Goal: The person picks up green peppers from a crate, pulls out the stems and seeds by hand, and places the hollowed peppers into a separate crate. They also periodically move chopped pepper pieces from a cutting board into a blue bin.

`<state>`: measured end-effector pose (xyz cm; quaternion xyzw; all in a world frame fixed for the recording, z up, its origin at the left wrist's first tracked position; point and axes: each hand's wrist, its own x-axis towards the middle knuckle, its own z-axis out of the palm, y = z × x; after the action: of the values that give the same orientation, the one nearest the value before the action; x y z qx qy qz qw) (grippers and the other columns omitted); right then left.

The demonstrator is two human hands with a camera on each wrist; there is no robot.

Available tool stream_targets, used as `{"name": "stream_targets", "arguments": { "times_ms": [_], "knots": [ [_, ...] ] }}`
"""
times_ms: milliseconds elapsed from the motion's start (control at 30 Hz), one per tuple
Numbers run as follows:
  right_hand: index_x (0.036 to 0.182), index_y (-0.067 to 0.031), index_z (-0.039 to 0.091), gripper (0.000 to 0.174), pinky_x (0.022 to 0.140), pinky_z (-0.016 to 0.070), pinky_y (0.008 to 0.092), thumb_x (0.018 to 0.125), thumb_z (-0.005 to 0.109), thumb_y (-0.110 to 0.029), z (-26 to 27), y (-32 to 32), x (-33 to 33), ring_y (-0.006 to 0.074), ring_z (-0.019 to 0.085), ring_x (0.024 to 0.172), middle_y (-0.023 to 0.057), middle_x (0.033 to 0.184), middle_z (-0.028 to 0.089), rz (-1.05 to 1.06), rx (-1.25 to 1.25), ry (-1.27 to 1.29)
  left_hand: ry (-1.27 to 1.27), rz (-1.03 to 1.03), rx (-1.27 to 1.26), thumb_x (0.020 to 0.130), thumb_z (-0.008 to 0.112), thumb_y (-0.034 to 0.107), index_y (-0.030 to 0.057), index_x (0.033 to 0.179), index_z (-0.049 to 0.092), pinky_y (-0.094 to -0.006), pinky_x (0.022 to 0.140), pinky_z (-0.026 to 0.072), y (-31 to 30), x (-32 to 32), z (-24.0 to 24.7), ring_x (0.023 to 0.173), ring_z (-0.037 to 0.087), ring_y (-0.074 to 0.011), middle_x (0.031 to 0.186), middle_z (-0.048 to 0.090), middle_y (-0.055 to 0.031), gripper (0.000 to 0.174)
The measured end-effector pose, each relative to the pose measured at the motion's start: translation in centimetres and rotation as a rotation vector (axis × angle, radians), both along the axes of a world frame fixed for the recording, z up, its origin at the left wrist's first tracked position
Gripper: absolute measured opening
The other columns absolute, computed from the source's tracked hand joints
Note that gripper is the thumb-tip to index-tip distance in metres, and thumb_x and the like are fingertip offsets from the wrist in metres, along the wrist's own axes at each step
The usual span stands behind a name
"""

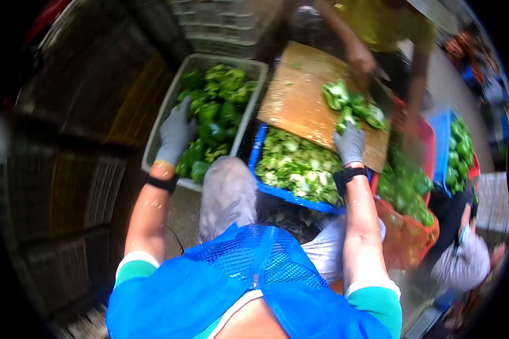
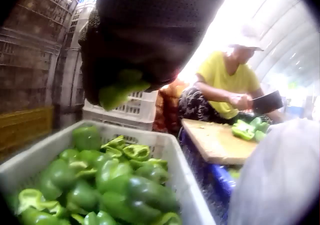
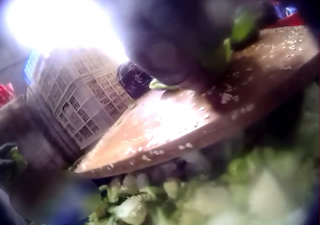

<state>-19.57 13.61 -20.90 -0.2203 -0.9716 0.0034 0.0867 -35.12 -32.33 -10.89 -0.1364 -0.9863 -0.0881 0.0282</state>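
The head view shows the gloved left hand (image 1: 176, 134) over the pale crate (image 1: 227, 60), whose green peppers (image 1: 210, 113) lie whole and split. The left wrist view shows a blurred green piece (image 2: 116, 94) at that hand's fingers, seemingly pinched and clear of the pile. The right hand (image 1: 350, 144) is at the board (image 1: 300, 93), its fingers touching the near edge of the cut peppers (image 1: 337, 95); whether they close round one, I cannot tell. The board lies over part of the blue crate (image 1: 300, 199), with scraps (image 1: 297, 164) below it.

Opposite, someone in a yellow top grips a knife (image 2: 267, 102) beside the cut peppers. The chief danger, I judge, is a cut to the right hand, should blade and fingers meet over the same piece. Loose seeds (image 3: 144, 157) dot the board and could make pieces skid; a careless drag could tip one off the edge into the scraps. A hard push might shift the board on the rim. The left hand's piece could drop if the pinch is slight.
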Motion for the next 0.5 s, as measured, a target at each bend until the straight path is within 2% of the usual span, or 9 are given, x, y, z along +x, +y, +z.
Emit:
{"name": "stream_targets", "arguments": {
  "times_ms": [67, 100, 133, 167, 233, 333, 400, 467, 500],
  "knots": [
    [0.119, -0.0078, 0.051, 0.048, 0.081, 0.0460, 0.0471, 0.077, 0.066, -0.025, 0.5, -1.4, -0.1, 0.0373, 0.058, 0.096, 0.0213, 0.101, 0.063, -0.051, -0.021, 0.030, 0.096, -0.092, 0.207, 0.077, 0.071, 0.030, 0.0253, 0.148, 0.018, -0.0484, 0.087, 0.0482, -0.4, -0.3, -0.1, 0.111, 0.052, -0.0466, 0.141, 0.031, -0.0308, 0.089],
    [0.117, -0.0084, 0.052, 0.046, 0.081, 0.0464, 0.0480, 0.077, 0.067, -0.024, 2.2, -2.6, 0.2, 0.0387, 0.059, 0.093, 0.0226, 0.099, 0.063, -0.059, -0.108, 0.001, 0.095, -0.113, 0.280, 0.069, 0.078, 0.038, 0.0199, 0.151, 0.009, -0.0474, 0.101, 0.0403, 0.0, 0.0, 0.0, 0.130, 0.033, -0.0492, 0.148, 0.012, -0.0347, 0.109],
    [0.115, -0.0090, 0.053, 0.043, 0.080, 0.0467, 0.0490, 0.076, 0.067, -0.023, 4.3, -4.0, 0.7, 0.0401, 0.060, 0.090, 0.0240, 0.096, 0.064, -0.072, -0.190, -0.033, 0.084, -0.139, 0.333, 0.064, 0.081, 0.044, 0.0135, 0.151, 0.006, -0.0464, 0.109, 0.0301, 1.0, 0.4, 0.2, 0.138, 0.016, -0.0488, 0.148, 0.005, -0.0368, 0.118],
    [0.114, -0.0054, 0.056, 0.039, 0.071, 0.0500, 0.0423, 0.079, 0.066, -0.021, 5.9, -5.5, 0.9, 0.0322, 0.063, 0.075, 0.0191, 0.091, 0.066, -0.129, -0.262, -0.036, 0.035, -0.227, 0.389, 0.063, 0.081, 0.047, 0.0108, 0.150, 0.007, -0.0473, 0.113, 0.0212, 2.8, 1.1, 1.4, 0.140, 0.010, -0.0472, 0.149, 0.007, -0.0352, 0.120],
    [0.112, -0.0009, 0.057, 0.038, 0.066, 0.0511, 0.0335, 0.081, 0.066, -0.021, 8.0, -7.6, 2.5, 0.0227, 0.064, 0.072, 0.0127, 0.086, 0.066, -0.021, -0.973, 0.197, -0.193, -0.557, 0.535, 0.062, 0.082, 0.044, 0.0046, 0.148, 0.021, -0.0432, 0.115, 0.0125, 7.0, 4.3, 4.0, 0.142, 0.013, -0.0384, 0.151, 0.020, -0.0242, 0.112],
    [0.113, 0.0034, 0.056, 0.034, 0.069, 0.0444, 0.0219, 0.092, 0.056, -0.023, 14.8, -13.4, 4.2, 0.0081, 0.057, 0.080, 0.0016, 0.094, 0.062, 0.046, -1.717, 0.153, -0.238, -0.890, 0.494, 0.062, 0.084, 0.040, 0.0046, 0.144, 0.027, -0.0437, 0.113, 0.0217, 13.0, 9.8, 5.0, 0.136, 0.031, -0.0323, 0.143, 0.036, -0.0230, 0.106],
    [0.112, 0.0000, 0.057, 0.029, 0.067, 0.0430, 0.0209, 0.097, 0.050, -0.024, 17.2, -17.0, 5.1, 0.0064, 0.055, 0.080, 0.0030, 0.101, 0.061, -0.029, -1.973, 0.491, -0.534, -0.706, 1.174, 0.066, 0.084, 0.028, 0.0047, 0.137, 0.034, -0.0412, 0.101, 0.0403, 16.1, 12.5, 1.6, 0.117, 0.051, -0.0273, 0.125, 0.051, -0.0182, 0.091],
    [0.118, -0.0037, 0.056, 0.029, 0.064, 0.0436, 0.0186, 0.098, 0.049, -0.024, 16.3, -16.5, 5.5, 0.0054, 0.056, 0.076, 0.0014, 0.099, 0.061, 0.044, -1.680, 0.439, -0.928, -0.317, 1.611, 0.068, 0.080, 0.017, 0.0052, 0.132, 0.035, -0.0332, 0.087, 0.0496, 16.2, 12.7, 2.9, 0.099, 0.058, -0.0196, 0.112, 0.056, -0.0119, 0.079],
    [0.120, -0.0055, 0.055, 0.030, 0.062, 0.0439, 0.0174, 0.098, 0.049, -0.025, 16.1, -16.5, 5.4, 0.0048, 0.056, 0.074, 0.0005, 0.098, 0.060, 0.086, -1.536, 0.412, -0.890, -0.186, 1.698, 0.063, 0.082, 0.030, 0.0082, 0.133, 0.037, -0.0360, 0.087, 0.0488, 16.2, 12.8, 3.0, 0.100, 0.059, -0.0245, 0.108, 0.057, -0.0153, 0.086]
  ]
}}
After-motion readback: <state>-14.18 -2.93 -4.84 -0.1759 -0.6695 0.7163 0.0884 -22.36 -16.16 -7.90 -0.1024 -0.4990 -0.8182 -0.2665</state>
